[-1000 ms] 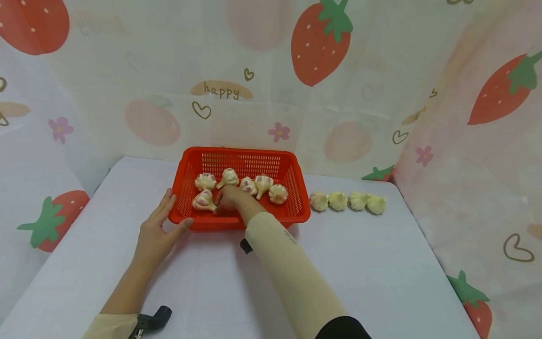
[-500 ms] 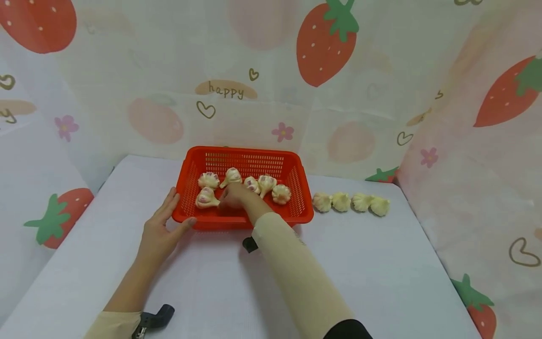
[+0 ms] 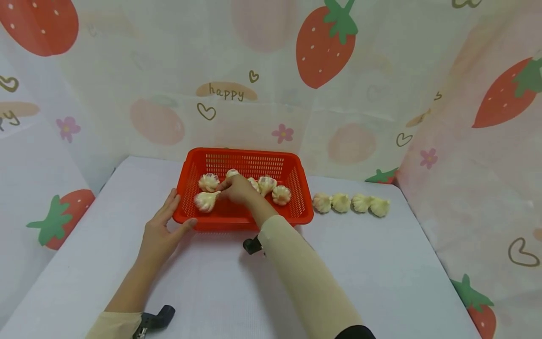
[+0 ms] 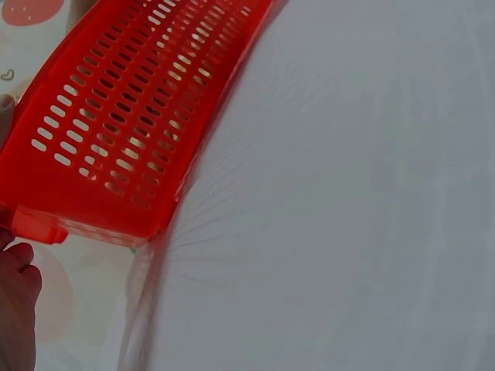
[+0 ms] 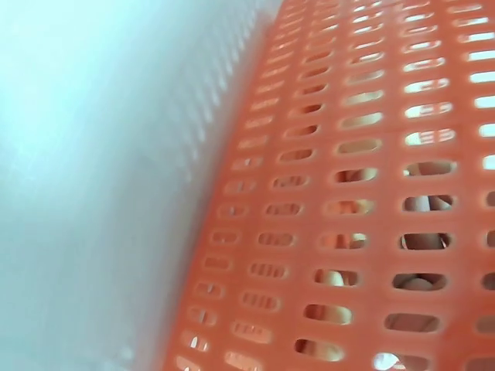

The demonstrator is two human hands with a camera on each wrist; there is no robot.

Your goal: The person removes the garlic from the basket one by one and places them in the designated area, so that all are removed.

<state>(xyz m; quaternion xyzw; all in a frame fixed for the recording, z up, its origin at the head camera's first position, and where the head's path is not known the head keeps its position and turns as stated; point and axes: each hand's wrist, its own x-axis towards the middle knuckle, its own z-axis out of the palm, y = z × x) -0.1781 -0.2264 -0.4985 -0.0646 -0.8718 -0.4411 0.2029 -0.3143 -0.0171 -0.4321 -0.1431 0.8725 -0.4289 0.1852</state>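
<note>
In the head view a red plastic basket (image 3: 237, 221) stands on the white table with several garlic bulbs inside. My left hand (image 3: 158, 235) holds its near left corner, thumb at the front rim and fingers along the left side. My right hand (image 3: 241, 190) reaches into the basket and pinches the stem of a garlic bulb (image 3: 205, 202) at the left. Another garlic bulb (image 3: 209, 182) lies just behind that one, and a garlic bulb (image 3: 281, 195) sits toward the right end. In the right wrist view the slotted basket wall (image 5: 371, 193) mostly hides the hand.
To the right of the basket, several garlic bulbs (image 3: 340, 202) lie in a row on the white table (image 3: 381, 263). Behind the table hangs a strawberry-print cloth (image 3: 262, 113), which also covers both sides.
My right hand has risen slightly in the basket. The left front garlic bulb has turned, its stem now pointing up toward the fingers. My left hand stays at the corner.
</note>
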